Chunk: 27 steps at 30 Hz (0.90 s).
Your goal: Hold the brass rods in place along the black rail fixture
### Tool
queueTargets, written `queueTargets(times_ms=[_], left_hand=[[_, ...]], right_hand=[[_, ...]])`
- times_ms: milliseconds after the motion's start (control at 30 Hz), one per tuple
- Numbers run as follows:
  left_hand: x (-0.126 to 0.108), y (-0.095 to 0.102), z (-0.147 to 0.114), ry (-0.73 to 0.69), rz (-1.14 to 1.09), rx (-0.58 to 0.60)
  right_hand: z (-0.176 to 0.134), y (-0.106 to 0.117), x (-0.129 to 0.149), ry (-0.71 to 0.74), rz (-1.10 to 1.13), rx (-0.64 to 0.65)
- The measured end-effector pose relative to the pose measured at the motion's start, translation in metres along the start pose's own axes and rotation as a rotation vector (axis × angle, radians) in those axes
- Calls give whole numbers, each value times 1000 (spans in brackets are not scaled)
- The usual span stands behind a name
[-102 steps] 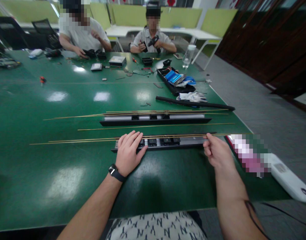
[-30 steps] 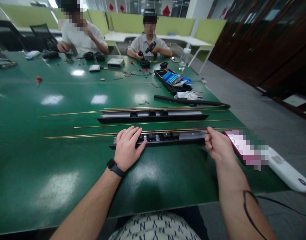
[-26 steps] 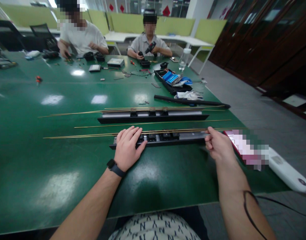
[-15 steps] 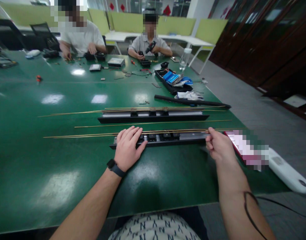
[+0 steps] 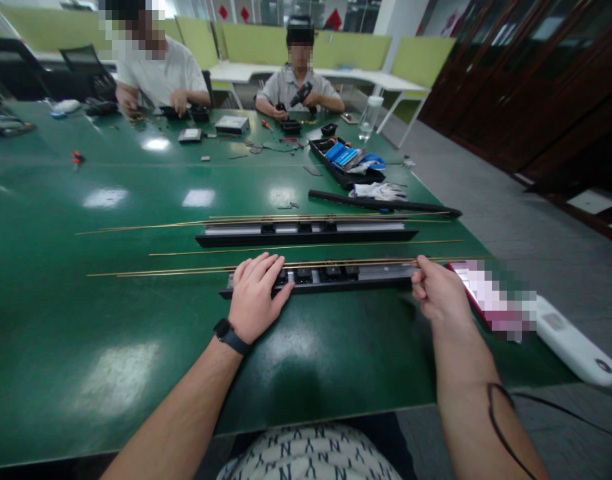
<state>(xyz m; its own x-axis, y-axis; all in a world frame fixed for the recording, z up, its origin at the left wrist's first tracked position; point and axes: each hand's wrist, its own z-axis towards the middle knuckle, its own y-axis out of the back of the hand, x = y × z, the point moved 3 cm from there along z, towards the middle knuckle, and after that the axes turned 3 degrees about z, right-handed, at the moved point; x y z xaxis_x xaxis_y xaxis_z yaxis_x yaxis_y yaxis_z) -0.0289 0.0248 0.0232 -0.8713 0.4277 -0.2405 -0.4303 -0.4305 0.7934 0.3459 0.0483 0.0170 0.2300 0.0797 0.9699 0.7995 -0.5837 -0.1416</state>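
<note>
A long black rail (image 5: 381, 274) with a silvery inner face and several black blocks (image 5: 332, 269) lies crosswise in front of me. My left hand (image 5: 259, 290) rests over its left part, fingers stretched out side by side and thumb apart. Thin brass-coloured rods (image 5: 186, 270) run along the rail's back edge, passing by my left fingertips. At the rail's right end, my right hand (image 5: 433, 283) is closed, pinching a rod between thumb and forefinger; its other fingers are curled. Exactly how many rods it holds is hidden.
Behind lies a second black rail (image 5: 306, 237) with more thin rods, and a single rod (image 5: 306, 249) between. A pink-edged device (image 5: 479, 293) and white power bank-like object (image 5: 571, 340) sit right. Farther back are a black tray (image 5: 346, 175), gloves (image 5: 381, 191) and two people working.
One rod has slid slightly to the right, its left end shifting along the table. My hands keep nearly the same places. The person at the far left has leaned a little.
</note>
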Motion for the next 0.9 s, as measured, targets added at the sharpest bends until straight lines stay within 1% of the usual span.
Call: queueTargets(times_ms=[100,233,300,367,500,567,700,767,900], left_hand=[[0,0,0,-1,-3,-1],[0,1,1,-4,5,-2],[0,1,1,-3,8,-1],[-1,1,0,-2,6,1],[-1,1,0,-2,8,4],[0,0,0,-4,8,2],[0,0,0,-6,5,-6],[0,0,0,-8,8,-7],[0,1,0,-14,15,-10]], right_hand=[[1,0,0,-14,-7,-12],[-3,-5,-2,-57,-23,71],[-4,-7,-2,-52,-16,90],[-3,-5,-1,-30,-4,66],[-1,0,0,-11,-2,-29],[-1,-1,-1,-25,-8,-8],[-4,-6,-2,-34,-23,80],[-5,-6,-2,-24,-18,75],[-2,-2,-2,-12,3,3]])
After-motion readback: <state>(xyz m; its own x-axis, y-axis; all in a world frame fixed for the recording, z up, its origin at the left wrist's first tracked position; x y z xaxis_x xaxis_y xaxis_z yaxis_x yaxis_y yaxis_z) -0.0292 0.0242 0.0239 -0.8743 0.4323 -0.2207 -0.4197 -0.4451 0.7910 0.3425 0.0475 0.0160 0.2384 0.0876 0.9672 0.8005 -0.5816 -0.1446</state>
